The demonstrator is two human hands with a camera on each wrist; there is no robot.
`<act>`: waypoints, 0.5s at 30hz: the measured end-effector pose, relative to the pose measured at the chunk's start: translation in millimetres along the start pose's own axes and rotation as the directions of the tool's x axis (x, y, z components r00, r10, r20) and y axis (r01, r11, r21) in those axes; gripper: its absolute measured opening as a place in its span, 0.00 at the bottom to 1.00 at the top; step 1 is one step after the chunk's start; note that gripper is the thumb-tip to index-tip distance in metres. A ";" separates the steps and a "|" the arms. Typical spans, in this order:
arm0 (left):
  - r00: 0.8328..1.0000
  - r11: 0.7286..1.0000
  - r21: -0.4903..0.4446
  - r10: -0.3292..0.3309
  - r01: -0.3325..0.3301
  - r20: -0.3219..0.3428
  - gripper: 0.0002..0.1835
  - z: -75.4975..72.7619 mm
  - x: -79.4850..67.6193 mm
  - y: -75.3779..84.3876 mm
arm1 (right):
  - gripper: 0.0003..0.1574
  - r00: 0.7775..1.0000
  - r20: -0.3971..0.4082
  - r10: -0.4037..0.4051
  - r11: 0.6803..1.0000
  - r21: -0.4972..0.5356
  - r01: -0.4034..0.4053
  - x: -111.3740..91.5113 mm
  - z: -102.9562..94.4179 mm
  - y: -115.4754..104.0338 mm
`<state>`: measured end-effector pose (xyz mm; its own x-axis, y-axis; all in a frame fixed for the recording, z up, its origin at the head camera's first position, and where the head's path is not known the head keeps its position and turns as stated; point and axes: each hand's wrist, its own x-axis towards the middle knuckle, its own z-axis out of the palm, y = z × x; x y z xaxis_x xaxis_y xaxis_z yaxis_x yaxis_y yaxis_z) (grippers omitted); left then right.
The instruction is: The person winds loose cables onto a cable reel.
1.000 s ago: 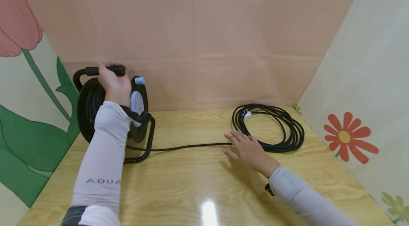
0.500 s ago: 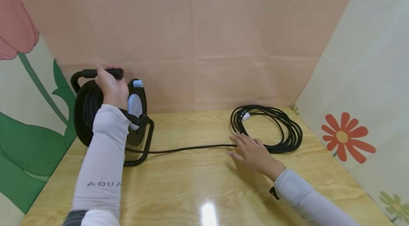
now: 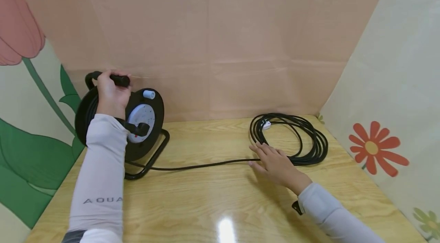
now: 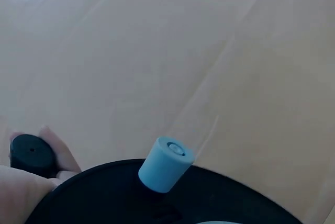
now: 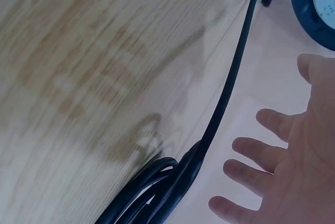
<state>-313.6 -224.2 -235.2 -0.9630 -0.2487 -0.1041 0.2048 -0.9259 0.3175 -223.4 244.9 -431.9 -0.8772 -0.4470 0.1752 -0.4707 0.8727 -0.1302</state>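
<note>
My left hand (image 3: 110,94) grips the black top handle (image 3: 122,80) of a cable reel (image 3: 159,115) at the left of the table. The reel's front disc has a pale socket panel (image 3: 143,115) and a light blue knob (image 3: 149,94), also seen in the left wrist view. Its frame stands at an angle. From the reel a black cable (image 3: 206,165) runs right to a loose coil (image 3: 317,141). My right hand (image 3: 276,166) hovers beside the coil's near left side, palm down. In the right wrist view its fingers (image 5: 256,150) are spread and hold nothing.
A white plug or tag (image 3: 266,125) lies at the coil's far left side. Behind the wooden table (image 3: 192,204) rises a pinkish backdrop (image 3: 240,44). Flower-printed panels flank it, with a red flower (image 3: 371,147) on the right one.
The reel has turned so its socket panel faces me more, and my left hand has shifted slightly left with the handle. My right hand has drifted a little right, still spread.
</note>
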 end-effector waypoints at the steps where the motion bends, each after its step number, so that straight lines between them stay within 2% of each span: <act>1: 1.000 1.000 -0.005 -0.027 0.027 0.008 0.01 -0.6 0.0 1.9 | 0.39 1.000 -0.006 -0.003 1.000 0.001 0.003 -0.3 -0.1 0.0; 4: 0.991 0.991 -0.009 -0.130 0.130 0.045 0.09 -2.1 -0.7 7.7 | 0.39 0.999 -0.033 -0.016 1.000 -0.002 0.016 -1.3 0.6 0.5; 7: 0.968 0.971 0.017 -0.238 0.238 0.080 0.09 -3.1 -0.4 13.3 | 0.40 0.999 -0.042 -0.018 1.000 -0.006 0.018 -2.7 2.3 1.3; 9: 0.954 0.957 0.045 -0.289 0.286 0.083 0.07 -3.2 -0.3 16.2 | 0.40 0.999 -0.037 -0.016 1.000 -0.008 0.016 -3.2 3.5 1.9; 12: 0.951 0.952 0.069 -0.301 0.297 0.068 0.03 -1.8 -0.7 19.0 | 0.40 0.999 -0.038 -0.019 1.000 -0.008 0.018 -3.0 3.5 1.8; 15: 0.969 0.969 0.053 -0.245 0.243 0.033 0.11 1.6 -3.3 18.8 | 0.39 0.999 -0.051 -0.017 1.000 -0.002 0.017 -2.1 1.9 1.2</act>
<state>-306.9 -240.3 -227.4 -0.9891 -0.0046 -0.1472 -0.0450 -0.9423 0.3318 -222.3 246.5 -434.2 -0.8632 -0.4510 0.2271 -0.4851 0.8655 -0.1252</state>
